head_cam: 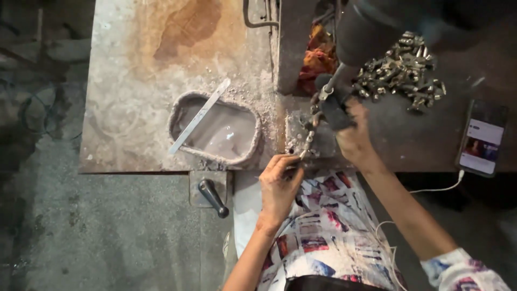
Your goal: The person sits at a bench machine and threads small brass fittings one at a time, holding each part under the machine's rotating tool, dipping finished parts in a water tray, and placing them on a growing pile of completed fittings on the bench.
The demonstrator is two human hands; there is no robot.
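Two hands at work, both at the table's near edge. Left hand pinches a small metal workpiece between fingertips, fingers together on its lower end. Piece is thin, elongated; long axis runs from the fingertips up-right, away from the body, toward the machine. Right hand is wrapped shut round a dark lever handle, which angles up into the dark machine body overhead. Piece sits between the two hands, nearer the left; right hand just beside its far end, whether touching I cannot tell.

Edges: workpiece lies close to the table's front edge, lap just below. Left of it, near, an oval tray of cloudy liquid with a flat metal strip lying slantwise across its rim. Right, beyond the lever, heap of small metal parts; well apart, phone w/ white cable. Black crank handle below the edge, left of the left hand. Open room mostly far-left on the stained table.
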